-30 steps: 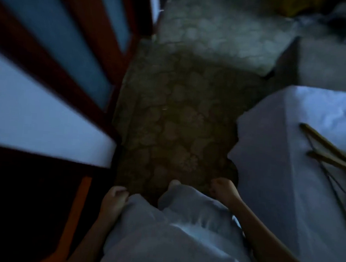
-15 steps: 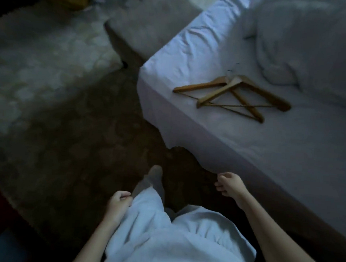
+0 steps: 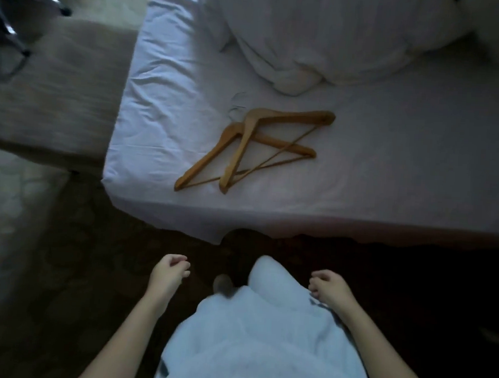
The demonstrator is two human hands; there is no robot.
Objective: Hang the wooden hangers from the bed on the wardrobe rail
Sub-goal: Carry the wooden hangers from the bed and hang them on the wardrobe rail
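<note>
Plainly, both wooden hangers (image 3: 253, 148) lie overlapped on the bed (image 3: 389, 168) at twelve o'clock; left hand (image 3: 168, 274) and right hand (image 3: 328, 287) hang loosely curled, empty. Light, rigid wood: best gripped by the necks.

Two wooden hangers (image 3: 253, 148) lay flat and overlapping on the bed (image 3: 389, 168), hooks pointing away, well beyond both empty hands.

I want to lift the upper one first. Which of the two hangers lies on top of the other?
The right hanger, farther from the bed edge. Its arm crosses over the left hanger, which reaches nearest the bed corner.
</note>
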